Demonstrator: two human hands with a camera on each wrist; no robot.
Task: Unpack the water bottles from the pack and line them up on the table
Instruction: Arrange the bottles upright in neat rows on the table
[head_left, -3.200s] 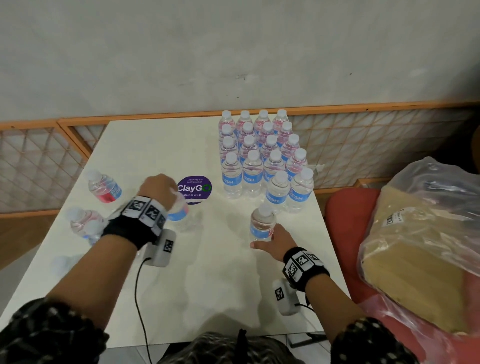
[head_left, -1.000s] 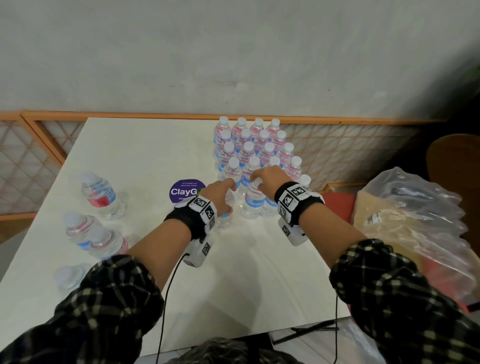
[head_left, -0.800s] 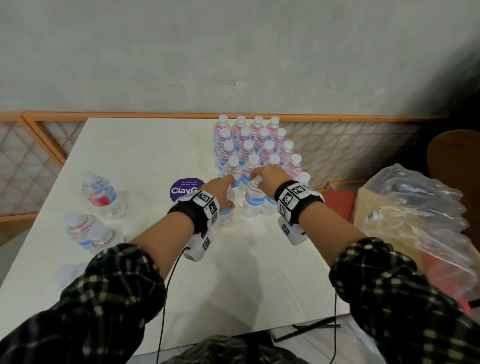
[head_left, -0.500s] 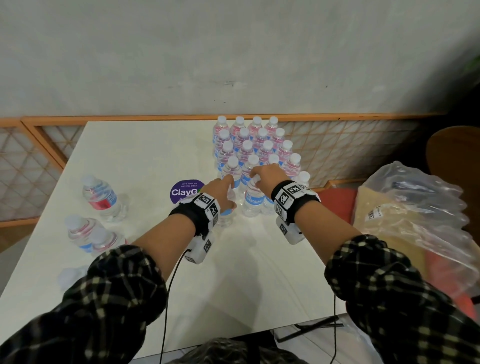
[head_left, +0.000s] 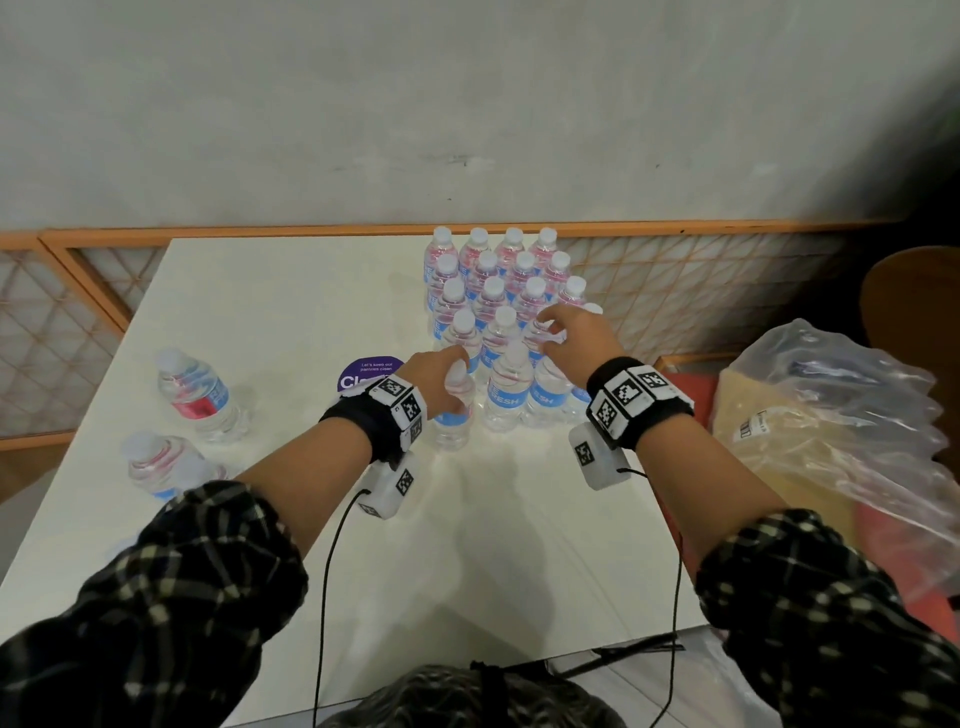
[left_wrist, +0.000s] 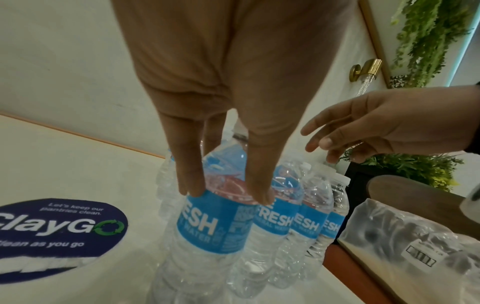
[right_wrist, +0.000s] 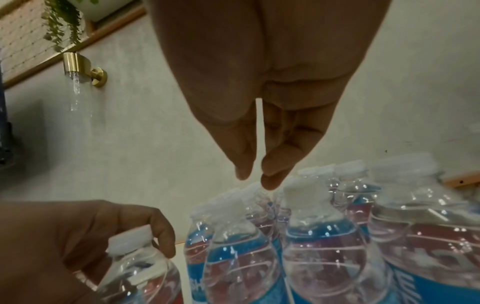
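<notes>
White rectangular table (head_left: 270, 322) is seen w/ orange-framed lattice panels (head_left: 675, 280) behind it. Large crumpled clear plastic bag (head_left: 831, 415) is seen off the table's right edge. A block of upright clear plastic water bottles w/ white caps and blue labels (head_left: 498, 291) is lined up in rows at the far right of the table. Three more bottles of the same type (head_left: 195, 392) are left apart near the left edge. Round purple "ClayGo" sticker (head_left: 358, 374) is partly covered by the left wrist. One bottle (head_left: 457, 410), upright on the table just beside the block's front-left corner, is gripped at the neck/shoulder by the left hand (head_left: 434, 382), fingers curled round it. Right hand (head_left: 576, 338) is held above the front-row caps, fingers loosely spread, nothing held.
</notes>
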